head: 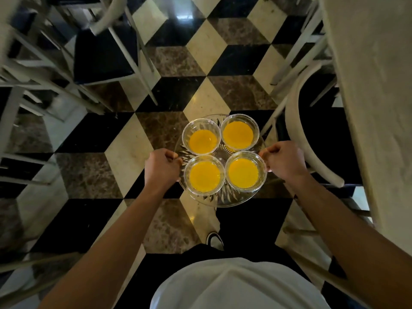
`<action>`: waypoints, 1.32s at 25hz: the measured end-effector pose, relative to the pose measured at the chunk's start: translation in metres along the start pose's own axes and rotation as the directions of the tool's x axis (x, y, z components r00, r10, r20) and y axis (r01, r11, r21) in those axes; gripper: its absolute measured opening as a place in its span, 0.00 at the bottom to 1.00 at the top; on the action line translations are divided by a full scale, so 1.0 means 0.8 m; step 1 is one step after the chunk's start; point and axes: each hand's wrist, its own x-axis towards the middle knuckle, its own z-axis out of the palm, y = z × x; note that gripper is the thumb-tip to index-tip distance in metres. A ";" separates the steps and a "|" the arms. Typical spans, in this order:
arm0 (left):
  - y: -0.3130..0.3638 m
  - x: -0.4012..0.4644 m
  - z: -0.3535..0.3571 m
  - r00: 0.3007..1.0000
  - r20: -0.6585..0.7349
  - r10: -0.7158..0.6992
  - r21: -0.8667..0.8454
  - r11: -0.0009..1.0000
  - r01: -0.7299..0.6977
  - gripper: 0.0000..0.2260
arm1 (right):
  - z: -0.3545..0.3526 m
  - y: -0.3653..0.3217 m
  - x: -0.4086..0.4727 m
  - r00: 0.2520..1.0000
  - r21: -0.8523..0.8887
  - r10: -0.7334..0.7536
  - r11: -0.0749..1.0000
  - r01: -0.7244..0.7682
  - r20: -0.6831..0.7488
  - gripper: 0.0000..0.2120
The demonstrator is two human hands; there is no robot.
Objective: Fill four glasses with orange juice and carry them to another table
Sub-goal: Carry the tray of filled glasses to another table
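Head view, looking straight down: four glasses of orange juice point(224, 161) packed two-by-two on a clear glass tray point(225, 200), carried over checkered floor point(124, 143). Left hand point(161, 165) gripping left rim, right hand point(284, 161) gripping right rim, fingers curled round both edges. Chairs point(100, 54) either side, tabletop point(376, 85) along the right.

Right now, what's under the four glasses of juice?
A clear glass tray, gripped at its sides by the left hand and right hand. Through it shows checkered floor; the hands' undersides are hidden.
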 end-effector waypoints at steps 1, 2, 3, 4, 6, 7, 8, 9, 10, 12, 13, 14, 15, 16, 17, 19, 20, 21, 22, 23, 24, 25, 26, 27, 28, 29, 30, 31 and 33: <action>0.010 0.016 0.002 1.000 -0.008 0.000 0.006 1.000 0.000 0.05 | -0.001 -0.009 0.020 1.000 -0.009 -0.008 1.000 0.008 0.007 0.07; 0.021 0.031 0.003 1.000 -0.015 0.003 0.011 1.000 -0.003 0.05 | -0.003 -0.020 0.039 1.000 -0.011 -0.008 1.000 0.008 0.015 0.07; 0.033 0.045 0.004 1.000 -0.020 0.005 0.016 1.000 -0.005 0.05 | -0.006 -0.031 0.058 1.000 -0.008 -0.005 1.000 0.006 0.025 0.07; 0.045 0.059 0.005 1.000 -0.020 0.001 0.024 1.000 -0.001 0.05 | -0.009 -0.044 0.077 0.999 -0.005 -0.005 1.000 0.006 0.033 0.07; 0.071 0.091 0.008 1.000 -0.024 -0.016 0.020 1.000 0.017 0.04 | -0.017 -0.067 0.114 0.999 -0.009 -0.015 1.000 0.016 0.031 0.06; 0.082 0.106 0.009 0.999 -0.031 -0.024 0.017 1.000 0.024 0.05 | -0.020 -0.078 0.129 0.999 -0.009 -0.020 1.000 0.021 0.035 0.06; 0.093 0.120 0.011 0.999 -0.036 -0.027 0.019 0.999 0.028 0.05 | -0.023 -0.088 0.142 0.999 -0.004 -0.024 1.000 0.024 0.042 0.06; 0.107 0.136 0.013 0.999 -0.040 -0.034 0.023 0.999 0.035 0.05 | -0.028 -0.099 0.159 0.998 0.002 -0.029 1.000 0.029 0.047 0.06; 0.121 0.152 0.015 0.998 -0.046 -0.044 0.021 0.999 0.045 0.05 | -0.033 -0.110 0.177 0.998 0.009 -0.034 0.999 0.033 0.047 0.07; 0.149 0.182 0.018 0.997 -0.046 -0.060 0.007 0.998 0.060 0.04 | -0.042 -0.130 0.211 0.998 0.014 -0.040 0.999 0.039 0.047 0.07; 0.163 0.197 0.020 0.997 -0.040 -0.066 0.004 0.998 0.066 0.04 | -0.046 -0.140 0.227 0.998 0.008 -0.040 0.999 0.040 0.049 0.07; 0.176 0.213 0.022 0.997 -0.036 -0.073 0.004 0.997 0.073 0.04 | -0.051 -0.150 0.242 0.998 -0.003 -0.040 0.999 0.040 0.047 0.07; 0.189 0.229 0.024 0.997 -0.032 -0.077 -0.002 0.997 0.077 0.04 | -0.054 -0.159 0.258 0.998 -0.013 -0.037 0.999 0.038 0.043 0.07; 0.199 0.245 0.026 0.997 -0.025 -0.079 -0.009 0.997 0.079 0.04 | -0.056 -0.167 0.271 0.999 -0.009 -0.030 1.000 0.030 0.037 0.07; 0.208 0.261 0.027 0.996 -0.015 -0.084 -0.015 0.996 0.083 0.04 | -0.058 -0.175 0.284 0.999 0.006 -0.019 1.000 0.019 0.031 0.07; 0.227 0.300 0.029 0.997 -0.002 -0.079 0.000 0.997 0.079 0.03 | -0.059 -0.194 0.318 1.000 0.025 0.002 1.000 -0.002 0.024 0.07; 0.237 0.321 0.031 0.998 0.003 -0.066 0.004 0.998 0.066 0.03 | -0.058 -0.204 0.335 1.000 0.025 0.009 1.000 -0.009 0.023 0.08; 0.247 0.342 0.032 0.999 0.012 -0.052 0.000 0.999 0.052 0.02 | -0.058 -0.214 0.353 1.000 0.024 0.015 1.000 -0.016 0.023 0.08; 0.258 0.364 0.033 0.999 0.022 -0.042 0.000 0.999 0.042 0.02 | -0.058 -0.225 0.371 1.000 0.026 0.024 0.999 -0.024 0.017 0.09; 0.269 0.387 0.033 0.999 0.033 -0.032 0.001 0.999 0.032 0.03 | -0.057 -0.236 0.389 0.999 0.031 0.035 0.999 -0.035 0.008 0.10; 0.281 0.407 0.033 0.999 0.041 -0.020 0.002 1.000 0.020 0.03 | -0.057 -0.248 0.405 0.999 0.037 0.048 0.998 -0.048 0.001 0.09; 0.293 0.426 0.033 0.999 0.045 -0.007 0.005 1.000 0.007 0.03 | -0.056 -0.260 0.420 0.998 0.044 0.058 0.997 -0.058 -0.005 0.09; 0.305 0.450 0.031 0.999 0.046 0.006 0.019 1.000 -0.007 0.03 | -0.054 -0.273 0.438 0.998 0.049 0.066 0.997 -0.065 -0.015 0.07; 0.318 0.472 0.029 0.999 0.049 0.012 0.038 0.999 -0.014 0.03 | -0.052 -0.286 0.455 0.997 0.053 0.073 0.996 -0.071 -0.029 0.06; 0.331 0.494 0.027 0.998 0.058 0.017 0.054 0.998 -0.020 0.04 | -0.050 -0.299 0.471 0.996 0.056 0.082 0.995 -0.080 -0.043 0.05; 0.343 0.515 0.024 0.997 0.074 0.024 0.061 0.998 -0.029 0.04 | -0.049 -0.313 0.486 0.994 0.065 0.096 0.994 -0.093 -0.053 0.05; 0.353 0.537 0.022 0.995 0.091 0.036 0.059 0.997 -0.041 0.05 | -0.048 -0.325 0.501 0.992 0.073 0.111 0.992 -0.106 -0.063 0.05; 0.364 0.559 0.020 0.993 0.105 0.048 0.055 0.997 -0.054 0.05 | -0.046 -0.339 0.517 0.990 0.078 0.120 0.990 -0.115 -0.071 0.04; 0.381 0.593 0.016 0.990 0.127 0.059 0.057 0.996 -0.067 0.06 | -0.043 -0.360 0.543 0.989 0.088 0.132 0.988 -0.125 -0.074 0.04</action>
